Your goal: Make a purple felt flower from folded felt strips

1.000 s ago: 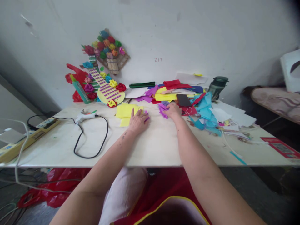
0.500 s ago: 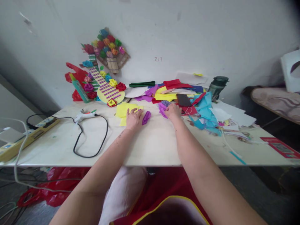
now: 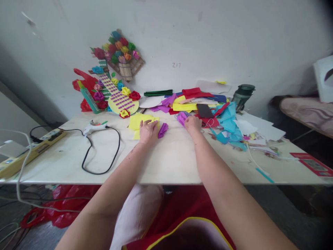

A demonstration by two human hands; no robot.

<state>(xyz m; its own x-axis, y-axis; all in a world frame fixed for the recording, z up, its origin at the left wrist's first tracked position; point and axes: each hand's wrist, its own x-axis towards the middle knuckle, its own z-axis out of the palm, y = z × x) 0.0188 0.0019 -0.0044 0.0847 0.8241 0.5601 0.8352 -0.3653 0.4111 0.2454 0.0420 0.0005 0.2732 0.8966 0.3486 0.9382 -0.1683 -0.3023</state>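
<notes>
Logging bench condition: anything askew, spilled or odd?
Two mild things. The green bottle leans instead of standing upright, beside the guitar craft. Right of the right hand, blue paper lies rumpled in a loose heap. No spill or damage that I can make out.

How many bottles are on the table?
2: a tilted teal squeeze bottle at the back left, and a lidded dark-green drinking bottle at the back right. Others may be hidden.
</notes>
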